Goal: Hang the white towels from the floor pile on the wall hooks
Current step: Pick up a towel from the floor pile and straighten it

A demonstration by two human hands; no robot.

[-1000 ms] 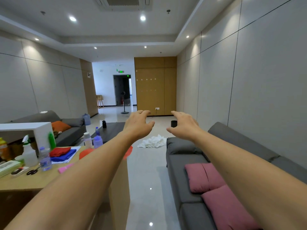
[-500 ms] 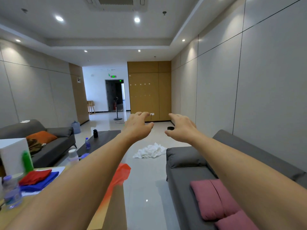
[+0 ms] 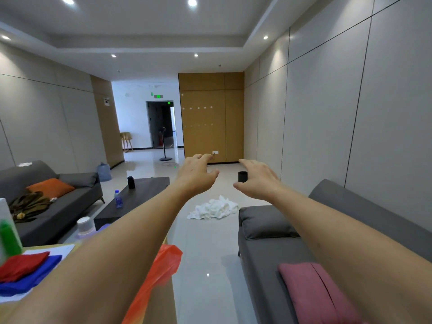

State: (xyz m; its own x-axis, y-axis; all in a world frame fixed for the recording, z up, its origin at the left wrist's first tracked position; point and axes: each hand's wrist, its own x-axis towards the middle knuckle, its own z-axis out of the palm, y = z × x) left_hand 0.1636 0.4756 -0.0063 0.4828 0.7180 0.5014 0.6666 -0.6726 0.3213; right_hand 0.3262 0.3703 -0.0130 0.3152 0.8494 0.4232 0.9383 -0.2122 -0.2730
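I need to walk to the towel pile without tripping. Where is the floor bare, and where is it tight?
Bare tiles run between the dark coffee table and the grey sofa on the right, up to the white towels. Beyond them only a black cylinder stands. Tight spot: near left, the orange bag overhangs the wooden table edge.

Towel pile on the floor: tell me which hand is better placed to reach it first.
Right, marginally. The towel pile lies on the floor by the grey sofa's end, beneath the right hand. The left hand hovers equally open; both remain far.
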